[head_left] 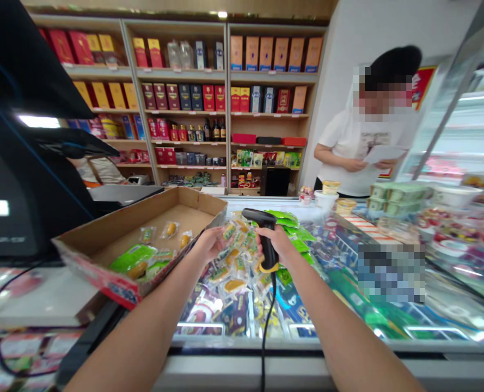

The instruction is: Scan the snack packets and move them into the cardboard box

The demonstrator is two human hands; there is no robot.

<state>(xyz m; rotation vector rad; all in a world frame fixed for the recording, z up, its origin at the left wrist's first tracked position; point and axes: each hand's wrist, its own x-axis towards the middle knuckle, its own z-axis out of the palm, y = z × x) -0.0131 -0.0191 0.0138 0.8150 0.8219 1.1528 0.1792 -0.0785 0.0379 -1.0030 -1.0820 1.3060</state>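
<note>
A black and yellow barcode scanner [269, 247] is gripped in my right hand [276, 242], its head pointing left and its cable hanging toward me. My left hand [212, 243] has its fingers drawn together at a small clear-wrapped snack packet [228, 231], just left of the scanner's head. Beneath and between both hands lies a pile of similar packets [234, 267] with yellow-brown pieces inside, on the glass counter top. Bright green bags [296, 231] are stacked behind and to the right of the scanner.
A shallow cardboard box [98, 231] with several packets and a green bag stands at left, beside a black checkout terminal [21, 163]. Egg cartons [397, 198] and tubs [326, 200] sit at right. A person [364, 136] holding paper stands behind the counter.
</note>
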